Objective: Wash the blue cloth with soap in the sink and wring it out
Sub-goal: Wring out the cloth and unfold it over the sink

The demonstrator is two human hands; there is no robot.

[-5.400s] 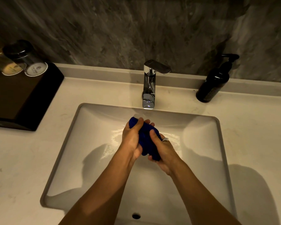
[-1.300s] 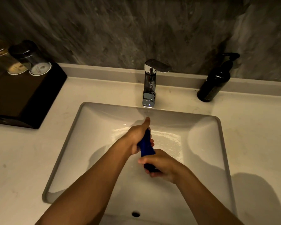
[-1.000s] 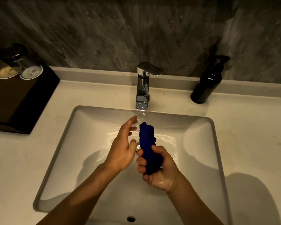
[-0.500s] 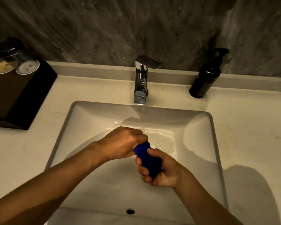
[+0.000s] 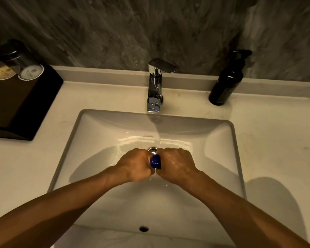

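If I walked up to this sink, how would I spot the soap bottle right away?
Start at the chrome faucet behind the sink and look right along the pale counter. The pump bottle stands against the stone wall. It is the only tall black thing on that side.

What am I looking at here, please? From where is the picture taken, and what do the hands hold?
No machine here: a person wears a camera on the head, looking down at their own arms. The left hand and right hand are closed fists, each with a tight grip on one end of the blue cloth, above the white sink. Behind it stands a chrome tap. On the counter are a dark pump bottle at right and a black tray with covered glasses at left.
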